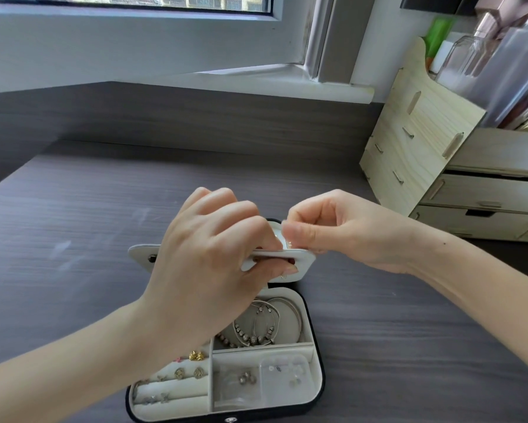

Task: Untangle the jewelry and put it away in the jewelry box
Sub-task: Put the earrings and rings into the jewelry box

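Item under handling: a fine, pale piece of jewelry [288, 239], pinched between the thumb and forefinger of the right hand [333, 230]. It is too thin to identify, and no long axis can be read from it. It sits above the far end of the jewelry box [316, 364], against the right part of the white flap [140, 253].

The flap's long axis runs left to right, nearly level, with a dark snap near its left tip. The left hand [214, 264] has its fingers curled round the flap's middle and grasps it, hiding that section.

The box lies open on the desk [88, 224], its clasp at the near edge and its raised part on the far side. The long axis appears to run left to right, turned slightly.
- Far compartment: bangles [290, 312] lie overlapping.
- Left compartment: earrings [195, 356] sit on the rolls, partly covered by the left forearm.
- Right compartments: small clear pouches, contents unclear.

Open desk extends left and beyond the box. To the right, well apart, stands a wooden organizer [424, 141], cut off by the frame. A window sill [256, 77] runs behind.
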A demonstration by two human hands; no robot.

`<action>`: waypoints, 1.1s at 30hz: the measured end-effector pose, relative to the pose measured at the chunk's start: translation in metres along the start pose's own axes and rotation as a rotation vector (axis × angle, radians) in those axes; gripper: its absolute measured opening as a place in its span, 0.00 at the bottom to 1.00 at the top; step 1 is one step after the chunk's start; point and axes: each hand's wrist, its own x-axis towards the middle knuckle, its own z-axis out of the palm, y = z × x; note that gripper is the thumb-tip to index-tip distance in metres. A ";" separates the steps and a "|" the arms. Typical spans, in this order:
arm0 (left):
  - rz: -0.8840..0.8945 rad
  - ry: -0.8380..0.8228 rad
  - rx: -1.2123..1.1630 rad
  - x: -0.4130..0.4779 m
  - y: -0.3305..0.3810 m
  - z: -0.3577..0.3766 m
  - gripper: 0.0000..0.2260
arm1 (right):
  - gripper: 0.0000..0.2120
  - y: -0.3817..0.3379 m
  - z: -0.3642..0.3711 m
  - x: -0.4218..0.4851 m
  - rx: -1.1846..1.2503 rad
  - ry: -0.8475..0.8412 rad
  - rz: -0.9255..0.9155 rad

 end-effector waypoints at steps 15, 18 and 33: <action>-0.008 0.011 -0.005 0.001 -0.001 0.000 0.16 | 0.27 -0.004 -0.009 -0.003 0.006 0.078 0.005; -0.008 0.013 -0.012 0.001 -0.001 0.001 0.16 | 0.25 -0.005 -0.007 -0.003 -0.005 0.035 0.011; -0.011 0.004 -0.009 0.002 -0.002 0.000 0.14 | 0.19 -0.011 0.000 0.002 -0.156 0.038 -0.034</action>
